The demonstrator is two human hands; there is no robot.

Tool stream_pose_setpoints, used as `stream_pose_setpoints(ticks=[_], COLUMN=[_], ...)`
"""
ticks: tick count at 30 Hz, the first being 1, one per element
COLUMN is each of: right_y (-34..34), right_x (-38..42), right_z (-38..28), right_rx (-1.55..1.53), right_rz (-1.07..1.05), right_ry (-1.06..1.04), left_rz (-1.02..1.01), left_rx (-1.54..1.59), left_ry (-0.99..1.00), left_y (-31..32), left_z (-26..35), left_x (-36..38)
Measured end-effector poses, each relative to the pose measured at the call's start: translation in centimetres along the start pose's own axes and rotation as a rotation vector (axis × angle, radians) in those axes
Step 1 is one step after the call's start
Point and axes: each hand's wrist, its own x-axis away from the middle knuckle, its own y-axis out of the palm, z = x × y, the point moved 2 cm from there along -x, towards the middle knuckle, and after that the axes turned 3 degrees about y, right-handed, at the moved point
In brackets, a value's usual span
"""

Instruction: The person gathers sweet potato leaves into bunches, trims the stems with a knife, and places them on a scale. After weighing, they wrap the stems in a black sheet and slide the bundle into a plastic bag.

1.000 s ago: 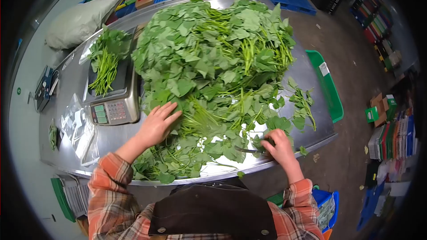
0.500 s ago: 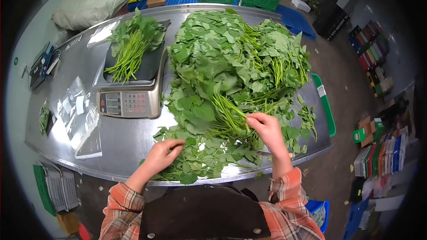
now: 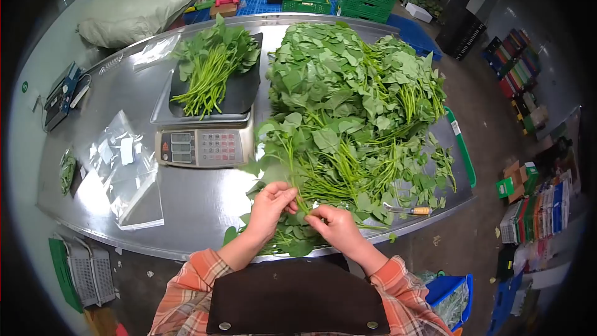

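My left hand (image 3: 272, 210) is closed in a pinch around a few leafy green stems (image 3: 291, 158), whose leaves point away from me. Close by, my right hand (image 3: 336, 229) pinches the lower ends of the same stems. Beyond both hands lies a big heap of leafy greens (image 3: 323, 81) with long green stalks. Loose leaves (image 3: 289, 239) lie beneath my hands at the table's near edge. A bunch of greens (image 3: 211, 78) rests on the dark pan of a digital scale (image 3: 205, 147), left of the heap.
A small knife with a yellowish handle (image 3: 420, 211) lies at the near right of the metal table (image 3: 81, 143). Clear plastic bags (image 3: 134, 186) are on the left. A green tray (image 3: 461, 149) is at the right edge; a blue crate (image 3: 451, 298) stands below.
My right hand has moved left and down, away from the stem bunch it held. My left hand has moved right, and the hands now meet at a few stems. The knife is now uncovered.
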Motion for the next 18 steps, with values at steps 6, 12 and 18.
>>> stream_pose_setpoints(ticks=[6,12,18], right_y=[3.4,3.1,3.6], right_x=[-3.2,-1.8,-3.3], right_z=[2.6,0.2,1.0], right_rx=[-0.646,-0.842,-0.961], right_rz=[-0.138,-0.033,-0.118], right_ry=[0.278,0.119,0.284], left_rz=[-0.037,0.37,0.064], left_rx=[-0.163,0.476,0.571], left_ry=[0.018,-0.073,-0.372], left_y=[-1.6,-5.6,-5.0], left_z=[-1.9,-3.0,-0.3], left_x=[1.4,-0.7,0.8])
